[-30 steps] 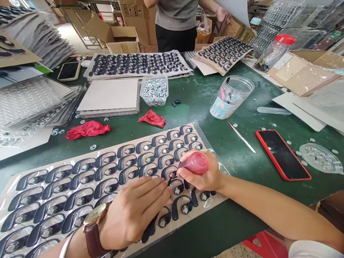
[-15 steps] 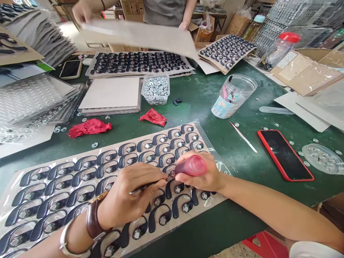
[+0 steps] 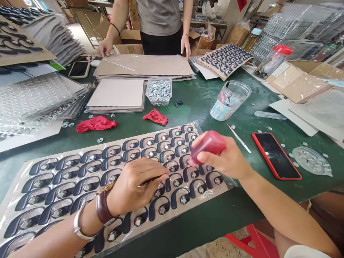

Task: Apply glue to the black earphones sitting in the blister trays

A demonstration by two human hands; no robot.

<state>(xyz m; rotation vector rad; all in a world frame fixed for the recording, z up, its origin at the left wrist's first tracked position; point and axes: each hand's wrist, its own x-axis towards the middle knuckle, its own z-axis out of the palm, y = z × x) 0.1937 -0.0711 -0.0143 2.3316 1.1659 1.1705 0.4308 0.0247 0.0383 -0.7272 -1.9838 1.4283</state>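
A sheet of black ear-hook earphone shells (image 3: pixel 92 187), set in rows under clear film on brown card, lies in front of me. Each shell has a small round silvery part in it. My left hand (image 3: pixel 139 184) hovers over the middle of the sheet, fingers pinched on a slim dark tool that looks like tweezers (image 3: pixel 148 182); its tip is hard to make out. In my right hand (image 3: pixel 228 159) is a red squeeze bottle (image 3: pixel 209 145), tilted with its nozzle pointing down and left above the right-hand rows.
Beyond the sheet are two red cloths (image 3: pixel 96 124), a tub of metal discs (image 3: pixel 159 91) and a clear jar (image 3: pixel 230 100). A red-cased phone (image 3: pixel 276 156) and a thin white stick (image 3: pixel 238 138) lie at right. Across the table, a person's hands rest on stacked brown card (image 3: pixel 145 66).
My right hand has lifted the red bottle away from my left hand, to the right. The other person has laid a brown card over the far earphone sheet.
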